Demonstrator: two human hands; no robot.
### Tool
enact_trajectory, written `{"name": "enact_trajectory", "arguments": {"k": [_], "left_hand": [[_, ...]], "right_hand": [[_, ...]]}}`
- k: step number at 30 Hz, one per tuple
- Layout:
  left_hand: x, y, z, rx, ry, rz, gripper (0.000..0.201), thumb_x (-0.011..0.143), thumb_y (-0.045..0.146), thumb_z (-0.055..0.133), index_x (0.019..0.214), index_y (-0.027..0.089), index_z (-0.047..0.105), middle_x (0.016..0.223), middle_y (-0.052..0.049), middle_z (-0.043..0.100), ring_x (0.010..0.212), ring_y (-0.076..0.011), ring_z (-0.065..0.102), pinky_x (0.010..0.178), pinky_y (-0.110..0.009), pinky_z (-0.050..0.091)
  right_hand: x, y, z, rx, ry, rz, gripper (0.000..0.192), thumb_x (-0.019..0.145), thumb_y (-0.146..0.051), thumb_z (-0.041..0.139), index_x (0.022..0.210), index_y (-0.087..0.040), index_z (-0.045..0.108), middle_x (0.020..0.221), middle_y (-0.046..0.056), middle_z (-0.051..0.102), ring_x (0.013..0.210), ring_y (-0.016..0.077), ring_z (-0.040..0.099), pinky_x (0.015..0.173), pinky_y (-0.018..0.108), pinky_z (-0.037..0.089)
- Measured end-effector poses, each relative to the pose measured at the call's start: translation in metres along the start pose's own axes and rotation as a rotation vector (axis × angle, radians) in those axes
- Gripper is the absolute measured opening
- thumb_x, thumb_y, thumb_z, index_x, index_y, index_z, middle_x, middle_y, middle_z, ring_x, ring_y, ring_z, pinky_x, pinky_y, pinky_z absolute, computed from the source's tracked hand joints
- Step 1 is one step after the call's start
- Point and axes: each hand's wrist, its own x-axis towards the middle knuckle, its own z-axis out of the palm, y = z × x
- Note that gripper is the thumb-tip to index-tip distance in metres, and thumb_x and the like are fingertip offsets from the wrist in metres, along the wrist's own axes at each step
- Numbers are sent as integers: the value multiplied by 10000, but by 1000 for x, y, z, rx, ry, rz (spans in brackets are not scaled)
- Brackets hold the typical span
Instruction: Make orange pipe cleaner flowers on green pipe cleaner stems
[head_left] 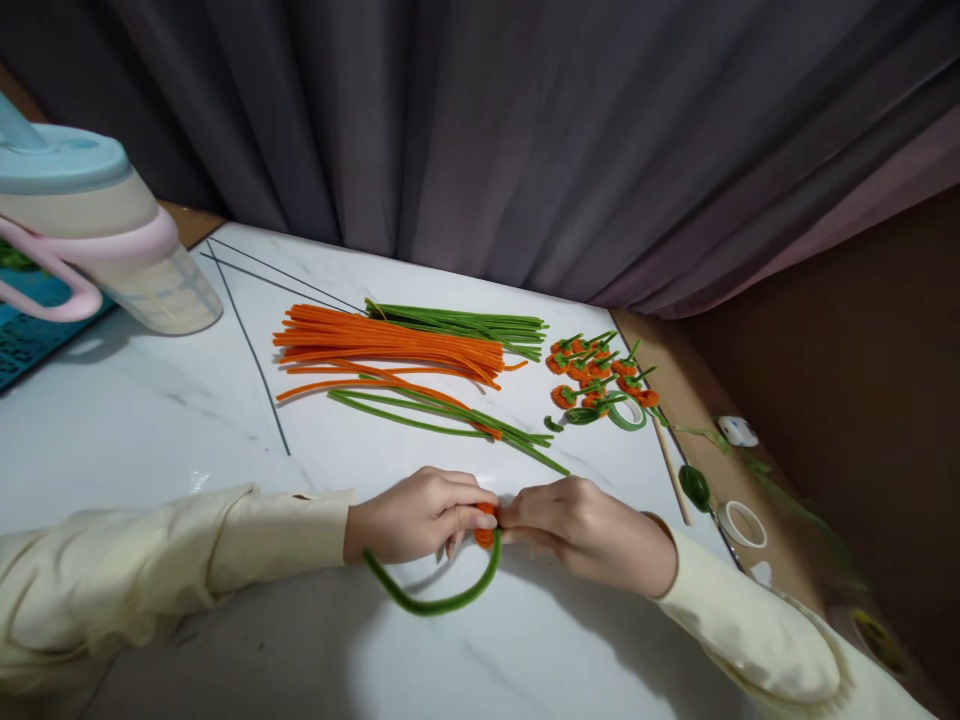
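Both your hands meet at the table's near edge, fingertips pinched together on one small orange coil (485,524). Left hand (417,515) is curled narrow, thumb & fingers nipping the coil from its side; right hand (583,525) closes on it from the other side, knuckles up. Held that tight and close, prob. so the fuzzy wire can't unwind. A green stem (435,592) loops out below the hands in a U, one end running up to the coil, the other tucked under your left fingers; it hangs just off the table (150,420) or rests on it, can't tell which.

Supplies sit beyond the hands, w/in reach: orange stems (390,345) bundled mid-table, green stems (465,325) bundled behind them toward the far edge, a few loose green & orange ones (442,412) lying slantwise nearer you. Sorted by colour, likely for quick picking.

Near the right edge, a cluster of finished orange buds (596,372) w/ green tails, kept apart from raw stock. Beside it a tape roll (628,413), a wooden stick (672,470), a green coil (694,486) & a second tape roll (742,523) just off the edge. At the far left corner, a jug (90,240) w/ blue lid & pink handle, well apart from the work. Grey curtain (525,130) behind.
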Motion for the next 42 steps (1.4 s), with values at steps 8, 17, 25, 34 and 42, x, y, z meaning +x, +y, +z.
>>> {"name": "enact_trajectory", "arguments": {"k": [8, 17, 25, 34, 42], "left_hand": [[0, -5, 2, 109, 25, 68, 386, 924, 386, 337, 892, 133, 628, 740, -39, 549, 484, -63, 487, 532, -160, 442], [-2, -7, -1, 226, 46, 154, 395, 939, 363, 305, 899, 150, 636, 762, -56, 576, 673, -120, 521, 620, -180, 429], [-4, 1, 0, -100, -27, -29, 287, 897, 280, 387, 951, 126, 624, 824, -44, 528, 552, -81, 536, 533, -177, 490], [-4, -4, 4, 13, 75, 35, 306, 899, 247, 367, 785, 109, 615, 773, -58, 571, 560, -96, 558, 584, -200, 496], [-7, 4, 2, 235, 78, 131, 234, 915, 229, 367, 847, 132, 569, 809, -52, 533, 739, -137, 514, 687, -229, 449]], "right_hand": [[7, -5, -1, 209, -13, 182, 272, 898, -176, 448, 709, -136, 639, 529, 3, 604, 459, 91, 535, 491, 179, 420], [-1, -21, 9, -286, -22, 103, 294, 909, -91, 316, 782, -138, 576, 632, 32, 575, 451, 115, 474, 437, 243, 330], [-3, -31, 14, -348, -24, 172, 256, 909, -86, 300, 822, -141, 535, 638, 11, 528, 434, 107, 427, 439, 237, 299], [9, -28, 14, 201, 152, 440, 209, 824, -108, 420, 658, -162, 533, 529, -29, 489, 453, 73, 379, 472, 178, 321], [11, -23, 9, 588, 25, 786, 171, 798, -154, 454, 628, -174, 470, 423, -70, 458, 310, 51, 413, 374, 151, 322]]}}
